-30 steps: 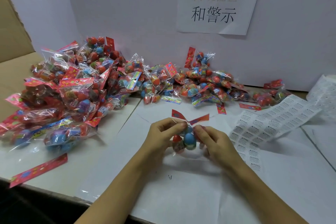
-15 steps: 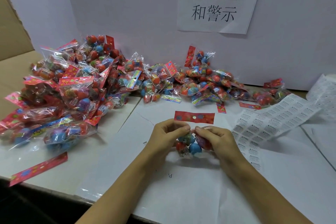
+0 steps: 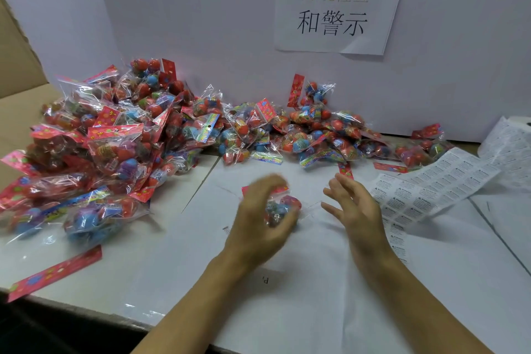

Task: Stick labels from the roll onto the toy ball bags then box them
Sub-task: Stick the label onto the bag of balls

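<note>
My left hand [image 3: 260,218] is blurred with motion and curled around one toy ball bag [image 3: 283,205], a clear pouch of red and blue balls with a red header card. To its right my right hand [image 3: 355,207] hovers with fingers spread, holding nothing. The label strip [image 3: 425,191], white backing with rows of small printed warning labels, lies just right of my right hand and runs back to the roll [image 3: 511,138] at the far right edge.
A large pile of toy ball bags [image 3: 120,135] covers the left and back of the white table [image 3: 316,282]. A loose red header card [image 3: 54,271] lies near the front left edge. A cardboard box flap [image 3: 17,66] stands at far left. A paper sign [image 3: 336,6] hangs on the wall.
Both hands held the bag together before. Now my right hand has let go and opened to the right, while my left hand moves the bag alone.
</note>
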A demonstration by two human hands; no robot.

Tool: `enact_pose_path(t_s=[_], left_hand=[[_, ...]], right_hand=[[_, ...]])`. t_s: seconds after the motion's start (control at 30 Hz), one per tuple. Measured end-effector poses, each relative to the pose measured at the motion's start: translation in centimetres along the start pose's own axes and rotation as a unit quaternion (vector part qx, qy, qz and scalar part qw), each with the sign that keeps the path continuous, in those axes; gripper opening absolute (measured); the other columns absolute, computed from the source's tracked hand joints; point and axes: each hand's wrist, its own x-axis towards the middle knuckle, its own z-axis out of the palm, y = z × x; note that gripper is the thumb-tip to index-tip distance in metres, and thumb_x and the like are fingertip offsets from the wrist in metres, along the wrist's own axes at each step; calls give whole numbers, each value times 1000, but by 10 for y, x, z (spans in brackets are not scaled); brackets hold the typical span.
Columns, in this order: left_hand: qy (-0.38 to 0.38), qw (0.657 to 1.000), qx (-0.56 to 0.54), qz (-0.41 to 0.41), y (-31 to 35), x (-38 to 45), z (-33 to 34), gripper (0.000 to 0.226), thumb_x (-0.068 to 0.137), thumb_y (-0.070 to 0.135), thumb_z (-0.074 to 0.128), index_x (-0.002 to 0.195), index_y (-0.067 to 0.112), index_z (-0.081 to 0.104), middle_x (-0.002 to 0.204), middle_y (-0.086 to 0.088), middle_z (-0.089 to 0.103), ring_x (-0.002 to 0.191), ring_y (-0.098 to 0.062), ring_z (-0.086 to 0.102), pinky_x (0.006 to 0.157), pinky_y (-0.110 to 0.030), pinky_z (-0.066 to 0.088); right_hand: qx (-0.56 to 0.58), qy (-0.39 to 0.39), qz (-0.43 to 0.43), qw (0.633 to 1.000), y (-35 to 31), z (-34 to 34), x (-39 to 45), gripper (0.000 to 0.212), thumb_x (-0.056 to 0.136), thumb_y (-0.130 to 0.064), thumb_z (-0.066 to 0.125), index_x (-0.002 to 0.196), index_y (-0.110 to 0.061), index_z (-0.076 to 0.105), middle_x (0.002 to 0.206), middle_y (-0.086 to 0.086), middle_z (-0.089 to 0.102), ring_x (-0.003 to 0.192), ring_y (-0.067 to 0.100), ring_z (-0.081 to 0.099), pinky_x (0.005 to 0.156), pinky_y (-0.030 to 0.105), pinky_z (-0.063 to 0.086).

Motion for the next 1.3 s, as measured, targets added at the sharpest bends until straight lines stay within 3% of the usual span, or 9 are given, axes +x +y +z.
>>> enact_pose_path(t_s=[0.1, 0.2, 0.3, 0.47, 0.63, 0.7, 0.83, 1.1, 1.3], left_hand=[[-165, 983, -64, 44, 14, -10, 6, 15, 92, 23, 71, 90, 8, 71, 87, 1, 67, 79, -13, 62, 70, -25, 51], [-362, 929, -50, 58, 23, -17, 13, 33, 95, 41, 71, 124, 26, 71, 122, 4, 59, 102, -9, 58, 90, -27, 51], [-424, 894, 52, 134, 21, -21, 19, 42, 95, 58, 63, 133, 39, 67, 149, 4, 41, 120, -13, 45, 106, -34, 40], [-351, 924, 93, 121, 18, -20, 22, 37, 97, 58, 61, 107, 27, 78, 131, 2, 56, 118, -15, 45, 101, -39, 41], [-263, 960, 92, 29, 11, -17, 19, 35, 93, 46, 72, 77, 18, 57, 106, 8, 47, 98, -12, 44, 83, -24, 41], [-231, 969, 91, -4, 11, -16, 18, 41, 84, 49, 79, 80, 19, 50, 100, 8, 46, 91, -14, 44, 77, -27, 42], [-189, 963, 194, -13, 5, -14, 14, 53, 75, 68, 75, 77, 23, 49, 83, 12, 47, 84, -12, 40, 72, -33, 40], [-259, 959, 108, -44, -7, -14, 18, 41, 84, 53, 77, 117, 30, 75, 104, 16, 54, 105, -12, 49, 98, -30, 42], [-286, 955, -39, -64, -7, -15, 14, 49, 84, 24, 77, 123, 50, 62, 116, 17, 61, 107, -6, 59, 87, -16, 44]], right_hand=[[33, 23, -13, 999, -7, -2, 2, 41, 87, -44, 65, 118, -17, 68, 112, -5, 72, 109, 13, 70, 82, 31, 61], [64, 45, -19, 997, -18, -9, 3, 29, 98, -36, 57, 111, -13, 68, 115, 6, 70, 108, 18, 71, 83, 35, 60], [63, 53, -16, 996, -26, -13, 3, 29, 103, -33, 51, 110, -11, 68, 117, 13, 68, 108, 21, 71, 82, 34, 58], [64, 21, -13, 998, -36, -17, 3, 43, 93, -42, 55, 109, -4, 69, 107, 15, 74, 102, 25, 73, 86, 38, 58], [-90, -46, -7, 995, -35, -30, 9, 17, 98, -9, 58, 99, -12, 74, 93, 6, 77, 91, 27, 73, 73, 32, 57], [-232, -116, 6, 966, -28, -29, 10, 23, 92, 1, 62, 99, -18, 74, 96, 0, 77, 97, 24, 71, 80, 28, 58], [-501, -251, -25, 828, -13, -25, 7, 43, 88, -6, 68, 129, -16, 66, 132, 0, 60, 128, 16, 53, 112, 23, 35], [-473, -222, -28, 852, -11, -30, 6, 43, 83, -13, 78, 125, -20, 69, 124, -5, 61, 127, 17, 54, 110, 29, 40], [-564, -94, 48, 819, -11, -31, 10, 76, 83, -42, 78, 149, -28, 42, 149, 5, 41, 140, 27, 32, 111, 35, 30]])
